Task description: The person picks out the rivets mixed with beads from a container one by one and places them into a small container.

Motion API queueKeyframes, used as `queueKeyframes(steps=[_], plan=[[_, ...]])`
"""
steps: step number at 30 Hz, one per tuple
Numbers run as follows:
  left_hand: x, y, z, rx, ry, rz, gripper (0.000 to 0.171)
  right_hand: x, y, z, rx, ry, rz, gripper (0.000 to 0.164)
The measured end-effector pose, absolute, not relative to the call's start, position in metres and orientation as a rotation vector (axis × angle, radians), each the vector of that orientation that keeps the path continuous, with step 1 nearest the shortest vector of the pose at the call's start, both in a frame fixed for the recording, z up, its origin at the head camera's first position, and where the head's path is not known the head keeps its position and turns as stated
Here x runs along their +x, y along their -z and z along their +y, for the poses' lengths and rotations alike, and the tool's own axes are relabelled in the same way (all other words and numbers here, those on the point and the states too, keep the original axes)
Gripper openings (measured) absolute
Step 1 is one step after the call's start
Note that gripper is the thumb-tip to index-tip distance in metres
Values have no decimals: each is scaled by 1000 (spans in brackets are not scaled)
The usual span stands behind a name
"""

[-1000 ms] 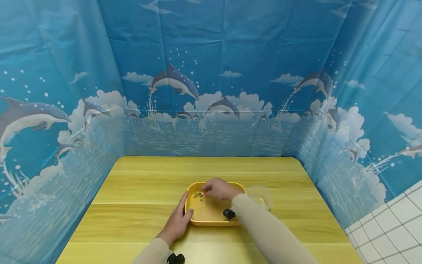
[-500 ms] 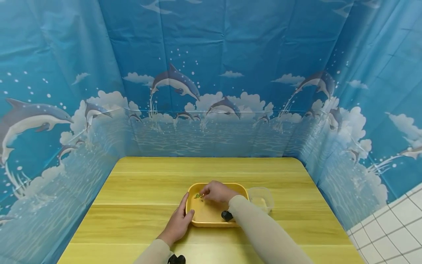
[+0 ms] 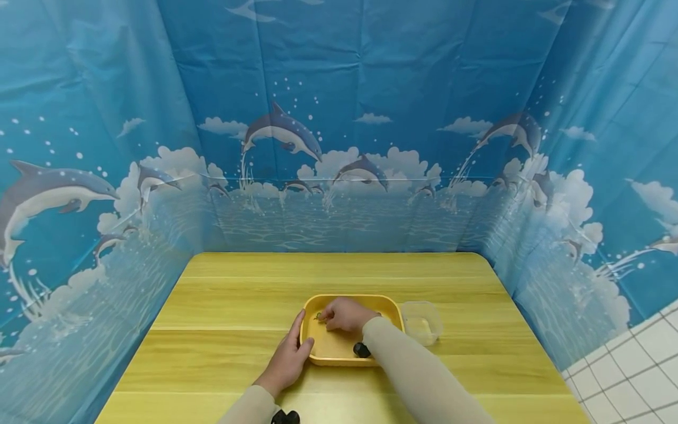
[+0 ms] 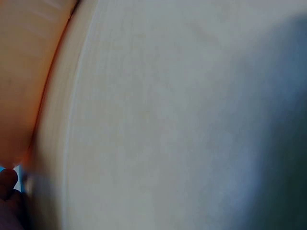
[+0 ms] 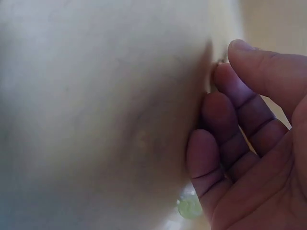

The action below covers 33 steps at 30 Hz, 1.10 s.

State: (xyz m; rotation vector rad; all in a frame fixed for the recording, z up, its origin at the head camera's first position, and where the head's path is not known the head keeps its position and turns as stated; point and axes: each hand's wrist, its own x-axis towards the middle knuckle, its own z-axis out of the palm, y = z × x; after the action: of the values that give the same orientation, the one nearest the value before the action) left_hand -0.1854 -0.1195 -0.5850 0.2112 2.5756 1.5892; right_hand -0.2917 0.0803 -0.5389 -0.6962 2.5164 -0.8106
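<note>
On the wooden table lies a shallow yellow tray (image 3: 344, 360). My left hand (image 3: 286, 362) grips its left edge, the thumb over the rim and the fingers along the outside. Inside the tray, my right hand (image 3: 346, 315) reaches down to several small green and gold pieces (image 3: 319, 318), partly hidden by its fingers. The right wrist view shows those fingers curled, with thumb and index tips close together and a tiny brownish bit (image 5: 220, 61) beside them; I cannot tell whether it is pinched. Below the little finger sits a round, see-through green piece (image 5: 189, 206).
A clear plastic container (image 3: 424, 324) stands right beside the tray's right side. The wooden table (image 3: 228, 300) extends around them, with a blue dolphin-print curtain (image 3: 339, 218) along its back and sides.
My right hand has shifted slightly left and lower over the small pieces, covering more of them. The left hand keeps its grip on the tray.
</note>
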Motion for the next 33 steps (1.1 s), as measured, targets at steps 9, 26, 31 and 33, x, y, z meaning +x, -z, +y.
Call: queueKeyframes(steps=[9,26,31,33], plan=[[-187,588,-121,212,-1605,2574,70,-291,544,78,-701,835,2526,27],[-186,587,-119,204,-1607,2556,69,-289,551,79,-692,856,2530,20],[-185,586,-118,220,-1616,2549,69,-293,556,82,-665,888,2534,20],[-186,586,-118,222,-1618,2548,69,-294,557,83,-672,872,2549,21]])
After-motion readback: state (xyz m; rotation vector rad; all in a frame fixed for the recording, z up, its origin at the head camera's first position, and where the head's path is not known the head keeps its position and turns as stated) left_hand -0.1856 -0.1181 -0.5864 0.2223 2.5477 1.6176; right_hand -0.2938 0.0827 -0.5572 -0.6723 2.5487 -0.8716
